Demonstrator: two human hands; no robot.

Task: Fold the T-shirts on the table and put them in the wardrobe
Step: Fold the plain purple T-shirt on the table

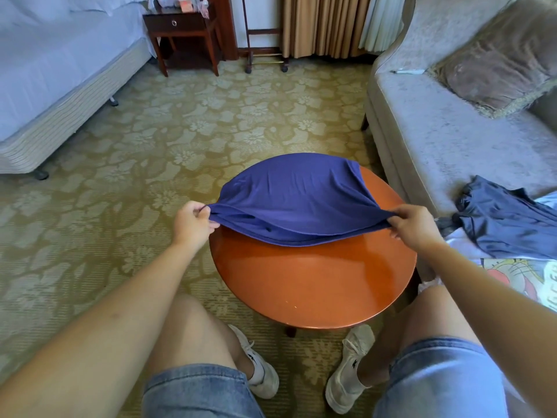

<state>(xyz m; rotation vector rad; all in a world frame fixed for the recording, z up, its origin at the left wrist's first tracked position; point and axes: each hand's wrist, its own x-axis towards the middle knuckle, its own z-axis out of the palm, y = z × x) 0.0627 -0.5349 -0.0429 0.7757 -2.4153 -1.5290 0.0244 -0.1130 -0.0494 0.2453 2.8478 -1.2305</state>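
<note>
T-shirt (295, 194) lies over far half of worktop (313, 282), near edge lifted between left hand (193, 224) and right hand (414, 226). Sofa (437, 140) right of worktop: cushion (494, 70) at far end, second garment (506, 224) at near end. Bed (54, 70) far left, nightstand (180, 25) just right of it.

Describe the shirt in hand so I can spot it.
Find the round orange table at centre. A violet-blue T-shirt drapes its far half, left hand and right hand pinching its near edge. The darker navy garment lies off-table, rightward.
</note>
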